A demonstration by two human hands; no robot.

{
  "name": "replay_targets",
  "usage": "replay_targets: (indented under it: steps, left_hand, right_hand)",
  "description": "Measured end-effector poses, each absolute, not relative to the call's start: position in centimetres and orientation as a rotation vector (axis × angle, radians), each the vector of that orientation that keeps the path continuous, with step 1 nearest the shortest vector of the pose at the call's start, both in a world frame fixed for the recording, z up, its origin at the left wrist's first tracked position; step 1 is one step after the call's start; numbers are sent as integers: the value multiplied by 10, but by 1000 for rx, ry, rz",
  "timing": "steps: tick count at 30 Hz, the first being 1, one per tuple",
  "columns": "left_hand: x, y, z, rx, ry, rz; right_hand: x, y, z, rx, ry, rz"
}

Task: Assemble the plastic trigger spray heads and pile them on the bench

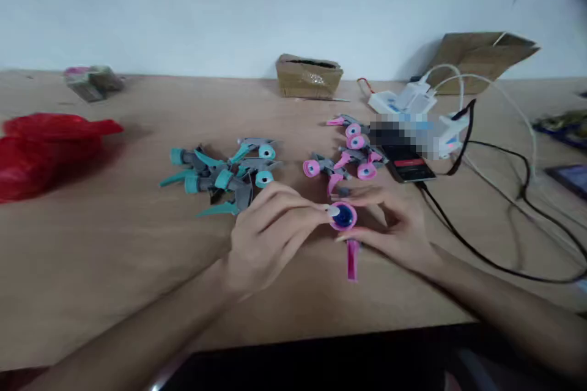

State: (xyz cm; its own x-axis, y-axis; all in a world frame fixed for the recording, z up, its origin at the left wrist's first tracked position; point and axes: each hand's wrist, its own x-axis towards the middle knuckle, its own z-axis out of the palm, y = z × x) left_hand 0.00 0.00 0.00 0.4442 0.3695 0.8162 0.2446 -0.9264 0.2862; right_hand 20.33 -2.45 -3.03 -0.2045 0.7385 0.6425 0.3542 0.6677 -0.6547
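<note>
My right hand [389,220] grips a pink and grey trigger sprayer head [352,259] by its round collar. The collar's open end, dark blue inside, faces up at me, and the pink trigger points toward the table's front. From the left, my left hand [275,232] pinches a small white piece [333,211] at the collar's opening; whether it is a gasket or a cap I cannot tell. Just beyond my hands lies a group of pink sprayer heads [330,168]. Several teal and grey sprayer heads [224,177] are heaped to the left.
A red plastic bag [50,146] rests at the far left. Small cardboard box [309,76] and bigger carton [481,61] stand against the wall. On the right are a phone [408,162], a power strip with chargers [413,98] and trailing black cables [486,266].
</note>
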Motion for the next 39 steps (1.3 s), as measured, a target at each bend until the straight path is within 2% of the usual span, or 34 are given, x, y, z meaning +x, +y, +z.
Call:
replay_targets:
  steps: [9,15,24,29,39]
  left_hand:
    - [-2,-6,-5,2576,525,1240]
    - [-4,-3,-8,2551,474,1215]
    - [6,-2,-5,2295,680,1217]
    - [5,-4,-3,2173,851,1049]
    - [5,-5,-1,2260,860,1003]
  right_hand:
    - [201,-26,-32,-940,-1800,499]
    - [200,-26,-30,-919,-1800,499]
    - [200,-27,-32,-901,-1819,498]
    - [200,-27,-32,-913,-1814,505]
    - [199,-27,-30,-879,-1860,481]
